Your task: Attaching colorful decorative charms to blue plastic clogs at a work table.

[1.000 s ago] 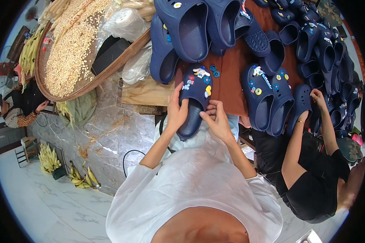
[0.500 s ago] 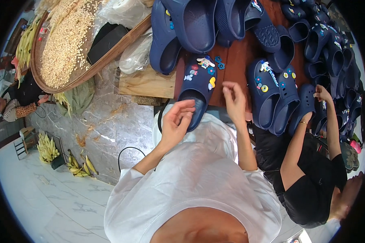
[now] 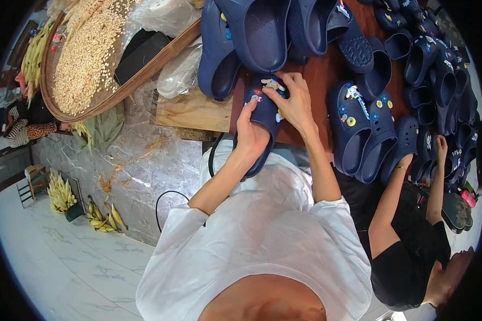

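Observation:
A navy blue clog (image 3: 262, 114) with small colourful charms on its upper lies at the table's front edge, toe pointing away from me. My left hand (image 3: 251, 131) grips it, fingers inside the foot opening and thumb on the upper. My right hand (image 3: 296, 104) closes over the toe, its thumb against a white cartoon-figure charm (image 3: 273, 84). The right fingertips are partly hidden behind the toe. To the right stand two more decorated clogs, one with a white figure charm (image 3: 353, 92) and one with flower charms (image 3: 378, 123).
Several plain navy clogs (image 3: 260, 37) crowd the far side of the reddish table (image 3: 318, 80). At right, a co-worker in black (image 3: 407, 262) handles a clog (image 3: 406, 134). A woven tray (image 3: 144, 80) of pale kernels and a wooden board (image 3: 193, 112) are at left.
My left hand has moved forward and taken hold of the clog. My right hand has come in from the right onto its toe, covering the loose blue flower charms seen beside it before.

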### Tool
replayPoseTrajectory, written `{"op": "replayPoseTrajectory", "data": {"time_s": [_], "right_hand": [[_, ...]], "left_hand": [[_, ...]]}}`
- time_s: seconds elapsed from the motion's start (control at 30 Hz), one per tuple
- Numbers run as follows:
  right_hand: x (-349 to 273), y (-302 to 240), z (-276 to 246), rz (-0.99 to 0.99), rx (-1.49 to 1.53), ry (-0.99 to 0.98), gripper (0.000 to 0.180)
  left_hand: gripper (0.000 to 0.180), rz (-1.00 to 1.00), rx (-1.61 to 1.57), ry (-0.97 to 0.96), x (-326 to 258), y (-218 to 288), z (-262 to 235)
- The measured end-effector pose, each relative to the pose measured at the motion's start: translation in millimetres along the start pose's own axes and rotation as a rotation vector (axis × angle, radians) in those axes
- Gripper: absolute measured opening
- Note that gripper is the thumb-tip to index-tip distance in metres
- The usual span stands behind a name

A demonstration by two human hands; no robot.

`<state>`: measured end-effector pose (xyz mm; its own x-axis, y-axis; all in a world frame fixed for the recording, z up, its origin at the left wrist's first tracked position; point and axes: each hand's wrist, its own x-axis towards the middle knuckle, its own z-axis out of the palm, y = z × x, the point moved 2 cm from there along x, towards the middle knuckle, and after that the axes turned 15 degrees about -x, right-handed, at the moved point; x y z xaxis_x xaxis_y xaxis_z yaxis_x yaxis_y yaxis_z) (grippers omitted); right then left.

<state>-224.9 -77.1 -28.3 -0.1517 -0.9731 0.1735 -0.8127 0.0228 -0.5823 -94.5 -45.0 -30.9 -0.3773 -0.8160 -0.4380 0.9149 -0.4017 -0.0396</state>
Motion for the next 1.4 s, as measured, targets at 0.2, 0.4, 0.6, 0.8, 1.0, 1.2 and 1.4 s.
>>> {"op": "replayPoseTrajectory", "data": {"time_s": [0.2, 0.4, 0.6, 0.8, 1.0, 1.2, 1.4], "right_hand": [[2.4, -8.4, 7.4, -0.167, -0.122, 0.085, 0.039], [17.0, -4.9, 15.4, -0.065, -0.161, 0.118, 0.032], [4.0, -0.7, 22.9, -0.025, -0.050, 0.252, 0.026], [11.2, 13.8, 14.9, 0.161, 0.082, 0.257, 0.023], [14.3, 44.1, 8.1, 0.084, -0.029, 0.320, 0.024], [-12.2, 16.9, -20.1, 0.215, 0.058, 0.268, 0.031], [-74.6, 0.1, 0.8, 0.310, 0.136, 0.012, 0.065]], "left_hand": [[0.053, 0.003, 0.053, 0.083, 6.1, -1.8, -13.6], [0.059, -0.002, 0.044, 0.020, 7.9, -4.8, -16.1], [0.053, 0.031, 0.056, 0.021, 7.7, -5.7, -20.5], [0.049, -0.043, 0.062, -0.010, -11.6, -0.7, -4.1], [0.052, -0.144, 0.985, -0.049, -50.7, 31.8, -19.5], [0.022, -0.158, 1.369, -0.059, -55.9, 65.8, 34.0], [0.043, 0.451, 1.928, -0.075, -1.8, 69.6, 30.7]]}}
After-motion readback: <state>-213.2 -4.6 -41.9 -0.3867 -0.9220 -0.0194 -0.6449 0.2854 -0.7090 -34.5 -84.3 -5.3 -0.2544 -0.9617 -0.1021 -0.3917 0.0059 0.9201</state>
